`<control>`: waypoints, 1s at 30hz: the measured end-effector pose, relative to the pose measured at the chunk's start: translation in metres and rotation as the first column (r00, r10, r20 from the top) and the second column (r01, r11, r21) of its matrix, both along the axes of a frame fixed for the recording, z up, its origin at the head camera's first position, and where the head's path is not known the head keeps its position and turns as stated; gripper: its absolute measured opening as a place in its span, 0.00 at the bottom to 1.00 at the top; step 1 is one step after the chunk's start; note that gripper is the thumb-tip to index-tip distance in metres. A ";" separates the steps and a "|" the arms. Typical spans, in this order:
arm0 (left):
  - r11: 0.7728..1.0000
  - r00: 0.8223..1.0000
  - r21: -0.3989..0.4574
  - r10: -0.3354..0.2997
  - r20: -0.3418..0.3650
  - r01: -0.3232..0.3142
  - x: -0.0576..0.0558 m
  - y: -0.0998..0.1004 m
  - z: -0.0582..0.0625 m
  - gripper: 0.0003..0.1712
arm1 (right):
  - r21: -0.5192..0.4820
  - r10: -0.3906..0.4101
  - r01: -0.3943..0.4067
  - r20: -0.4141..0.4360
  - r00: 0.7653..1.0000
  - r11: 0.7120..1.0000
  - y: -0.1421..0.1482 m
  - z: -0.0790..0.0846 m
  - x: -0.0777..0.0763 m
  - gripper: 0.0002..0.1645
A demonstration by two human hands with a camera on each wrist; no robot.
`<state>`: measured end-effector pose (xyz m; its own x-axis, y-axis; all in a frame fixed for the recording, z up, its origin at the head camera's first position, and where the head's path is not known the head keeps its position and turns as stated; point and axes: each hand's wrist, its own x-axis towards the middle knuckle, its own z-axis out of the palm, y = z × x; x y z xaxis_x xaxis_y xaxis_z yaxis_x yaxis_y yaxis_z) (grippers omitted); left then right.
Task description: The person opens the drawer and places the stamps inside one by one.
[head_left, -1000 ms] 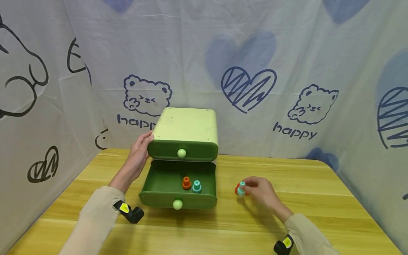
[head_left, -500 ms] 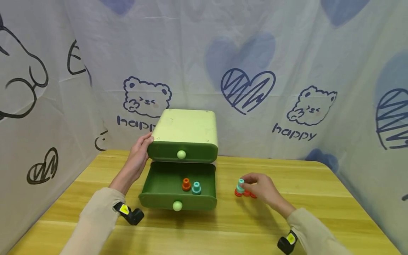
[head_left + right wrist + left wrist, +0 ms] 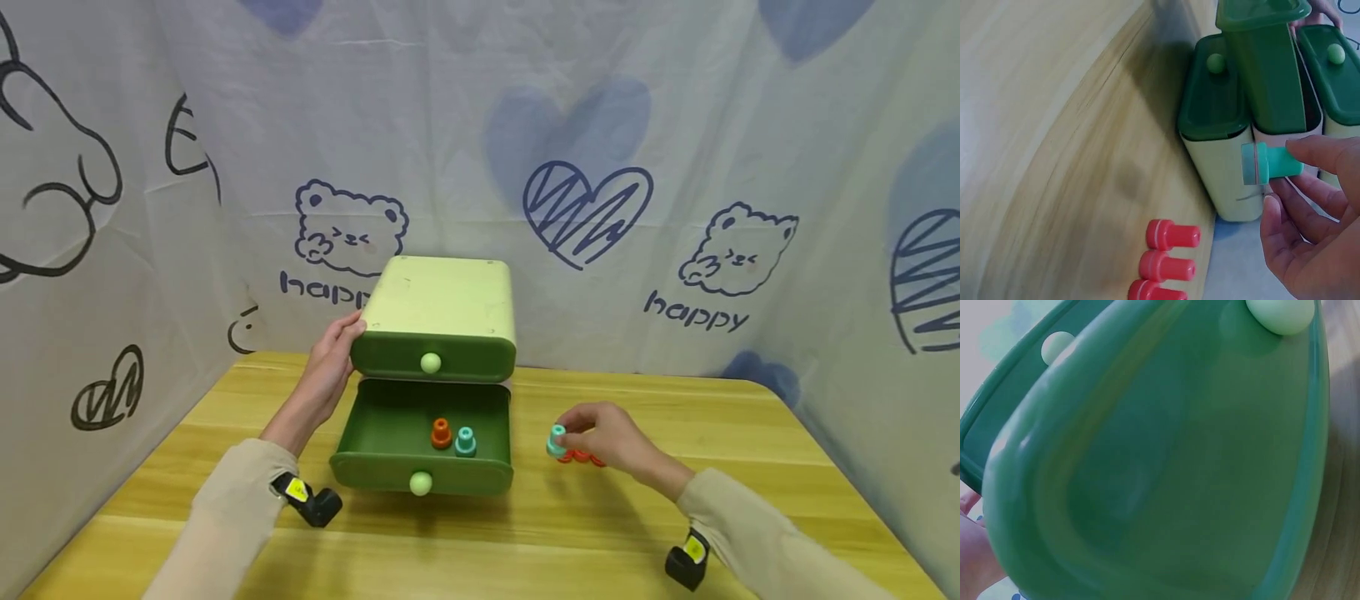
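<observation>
My right hand [image 3: 611,437] pinches a teal toy stamp [image 3: 1279,161] with a clear cap between thumb and fingers, held above the table. Three red toy stamps [image 3: 1166,265] stand in a row on the table, partly behind that hand in the head view. My left hand [image 3: 327,375] rests against the left side of a small pale-green drawer cabinet [image 3: 444,292]. Its middle drawer [image 3: 386,417] is pulled out. Inside stand an orange-red stamp [image 3: 441,434] and another teal stamp [image 3: 465,442].
The top drawer [image 3: 390,356] is closed. So is the bottom drawer [image 3: 1213,94], hidden under the open one in the head view. A printed cloth [image 3: 465,125] hangs behind the wooden table [image 3: 480,550].
My right hand has lifted the teal stamp and moved it slightly left, away from the red stamps, which show more now. The left hand and the cabinet stay in place.
</observation>
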<state>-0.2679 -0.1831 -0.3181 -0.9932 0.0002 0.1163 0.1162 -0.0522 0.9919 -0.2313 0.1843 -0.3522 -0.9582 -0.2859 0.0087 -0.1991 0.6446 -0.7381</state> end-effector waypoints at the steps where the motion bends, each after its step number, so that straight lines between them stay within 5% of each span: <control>1: 1.000 1.000 0.000 -0.001 -0.001 0.001 0.000 0.000 0.000 0.35 | 0.002 0.008 -0.008 -0.003 1.000 1.000 -0.001 0.002 0.000 0.11; 30: 1.000 1.000 -0.026 -0.016 -0.004 0.016 0.001 -0.001 0.000 0.35 | 0.006 0.139 -0.139 -0.011 0.990 0.990 -0.030 0.042 -0.009 0.07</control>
